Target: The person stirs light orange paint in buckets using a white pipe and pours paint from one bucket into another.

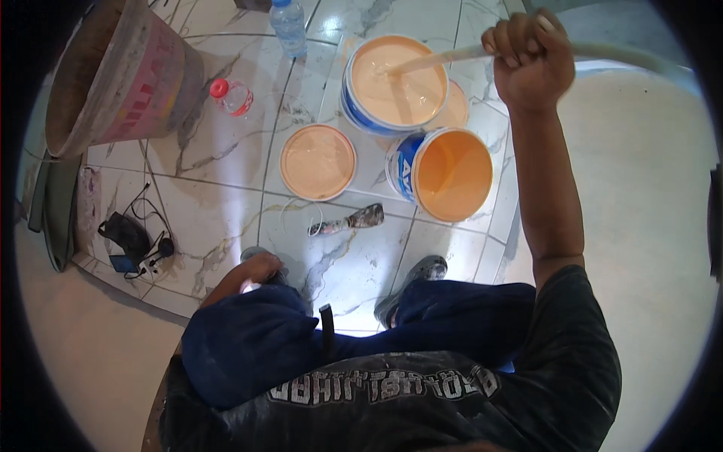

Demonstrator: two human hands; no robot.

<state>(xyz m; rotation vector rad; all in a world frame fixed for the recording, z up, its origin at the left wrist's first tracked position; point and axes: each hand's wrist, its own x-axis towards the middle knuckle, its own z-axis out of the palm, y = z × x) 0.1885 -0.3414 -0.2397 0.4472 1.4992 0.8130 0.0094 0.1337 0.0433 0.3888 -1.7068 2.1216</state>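
Note:
My right hand (536, 62) is closed around a pale stick (467, 53), raised at the upper right, with one end of the stick in a bucket of creamy peach paint (397, 77). Below that bucket stands a second bucket (452, 173), orange inside. A round peach-coated lid (316, 154) lies to its left, and another lid (456, 105) is partly hidden behind the upper bucket. A paint-stained scraper (350, 222) lies on the tiles. Low at the left, my left hand (261, 267) hangs by my knee, its fingers bent downward; whether they hold anything is unclear.
A large worn bucket (120, 83) stands at upper left, near two plastic bottles (288, 30), (232, 96). A black bag (126, 237), cables and a power strip (151, 265) lie at the left. My feet (422, 273) are on the tiled floor (316, 264).

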